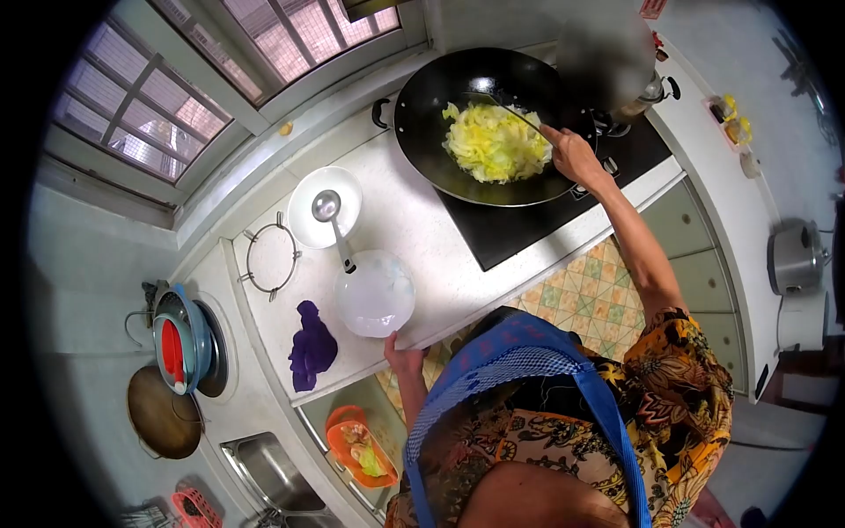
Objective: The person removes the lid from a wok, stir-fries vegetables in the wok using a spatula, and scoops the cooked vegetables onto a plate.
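My right hand (pixel 576 160) is closed around the handle of a spatula (pixel 519 116), whose blade rests inside a large black wok (pixel 422 145). Chopped pale green and yellow cabbage (pixel 497 143) lies in a heap in the wok. My left hand (pixel 407 356) is at the counter's front edge, one finger stretched up at the near rim of a white bowl (pixel 377 304); whether it touches the rim I cannot tell. A ladle (pixel 326 208) lies with its head on a white plate (pixel 304 231) and its handle over the bowl.
The wok sits on a black stove (pixel 502 233). Left on the counter (pixel 422 242) are a wire ring stand (pixel 249 260) and a purple cloth (pixel 310 352). Below is an orange bin (pixel 387 480) with scraps. A sink (pixel 280 471) and stacked basins (pixel 204 339) stand left.
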Demonstrator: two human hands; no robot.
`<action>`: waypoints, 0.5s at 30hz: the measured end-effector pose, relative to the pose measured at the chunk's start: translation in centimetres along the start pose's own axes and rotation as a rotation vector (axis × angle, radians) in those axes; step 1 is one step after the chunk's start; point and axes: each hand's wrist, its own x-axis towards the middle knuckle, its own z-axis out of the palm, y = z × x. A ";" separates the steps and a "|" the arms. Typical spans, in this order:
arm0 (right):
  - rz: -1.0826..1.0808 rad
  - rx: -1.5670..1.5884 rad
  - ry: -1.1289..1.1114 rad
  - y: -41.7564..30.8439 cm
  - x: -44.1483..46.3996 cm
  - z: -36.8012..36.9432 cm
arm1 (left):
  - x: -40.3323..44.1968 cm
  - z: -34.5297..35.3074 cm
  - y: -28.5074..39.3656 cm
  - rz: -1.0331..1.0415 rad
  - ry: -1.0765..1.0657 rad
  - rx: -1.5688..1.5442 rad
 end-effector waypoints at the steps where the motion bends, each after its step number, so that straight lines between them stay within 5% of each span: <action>1: 0.032 -0.021 0.012 -0.7 0.1 -0.3 | 0.1 -0.2 0.0 -0.001 0.001 0.002; 9: -0.032 -0.099 -0.056 -1.7 -1.6 -1.5 | 1.2 -1.2 0.0 -0.048 0.013 -0.055; 15: 0.095 0.138 0.121 -2.0 -9.0 -6.7 | 1.4 -1.5 0.1 -0.068 -0.080 -0.045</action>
